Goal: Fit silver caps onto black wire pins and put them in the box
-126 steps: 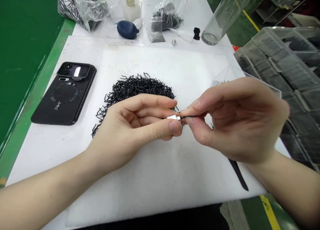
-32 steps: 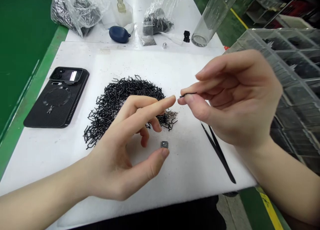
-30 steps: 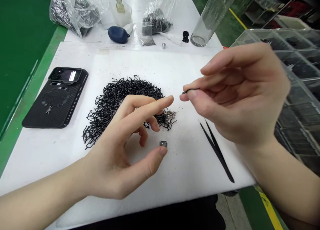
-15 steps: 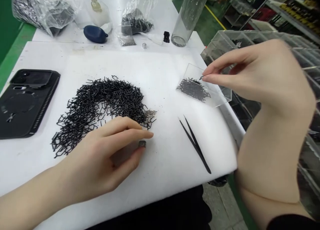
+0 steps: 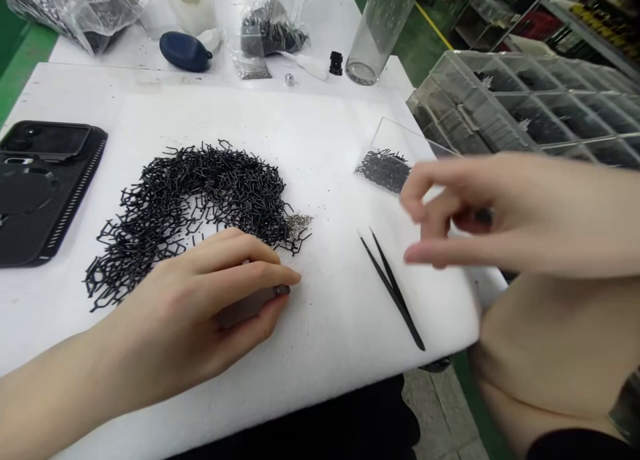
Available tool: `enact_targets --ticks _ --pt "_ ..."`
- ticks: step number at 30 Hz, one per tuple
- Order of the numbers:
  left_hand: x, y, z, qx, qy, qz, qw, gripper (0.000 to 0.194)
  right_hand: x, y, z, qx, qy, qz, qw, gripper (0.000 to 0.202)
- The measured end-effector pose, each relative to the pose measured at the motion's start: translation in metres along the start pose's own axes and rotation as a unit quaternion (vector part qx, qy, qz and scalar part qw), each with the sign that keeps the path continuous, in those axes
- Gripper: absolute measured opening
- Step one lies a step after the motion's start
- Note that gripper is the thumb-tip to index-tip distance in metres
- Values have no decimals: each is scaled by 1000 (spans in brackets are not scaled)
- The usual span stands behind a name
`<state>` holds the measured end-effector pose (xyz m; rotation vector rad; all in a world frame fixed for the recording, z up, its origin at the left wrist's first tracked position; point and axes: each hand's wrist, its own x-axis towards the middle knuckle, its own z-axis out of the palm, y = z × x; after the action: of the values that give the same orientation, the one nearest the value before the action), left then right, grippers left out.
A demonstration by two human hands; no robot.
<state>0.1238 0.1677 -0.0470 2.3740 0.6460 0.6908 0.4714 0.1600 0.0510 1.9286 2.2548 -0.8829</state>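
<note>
A small dark piece [image 5: 282,290] sits between the thumb and fingers of my left hand [image 5: 220,300], which rests on the white foam sheet [image 5: 320,353]. Behind and beside that hand lies a curved heap of thin black forked pieces [image 5: 225,187], with tiny metallic bits [image 5: 299,227] at its right end. My right hand [image 5: 480,213], somewhat blurred, hovers right of the black tweezers [image 5: 393,290]; its thumb and index finger are apart and nothing shows between them. Beyond it, a clear tray [image 5: 385,130] holds more black pieces.
A black phone [image 5: 45,193] lies at the left. Along the back are a blue rubber bulb [image 5: 185,51], plastic bags [image 5: 275,30], a black cap [image 5: 336,63] and a clear cylinder [image 5: 380,33]. Clear compartment boxes [image 5: 550,100] stand at the right.
My right hand has moved down and toward me from the clear tray, and its thumb and index finger have parted. My left hand has barely shifted. The view has moved slightly.
</note>
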Motion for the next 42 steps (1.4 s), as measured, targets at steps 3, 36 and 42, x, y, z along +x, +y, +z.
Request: enact_targets --ticks 3,36,42 --pt "1 1 1 1 1 1 1000 23 15 -9 18 -35 -124 11 992 36" --pt "4 -2 0 -9 -16 12 1000 18 51 -17 33 393 163 -221 877 26" --pt "5 -6 1 -13 -12 25 1000 19 55 -11 25 460 132 -141 867 39"
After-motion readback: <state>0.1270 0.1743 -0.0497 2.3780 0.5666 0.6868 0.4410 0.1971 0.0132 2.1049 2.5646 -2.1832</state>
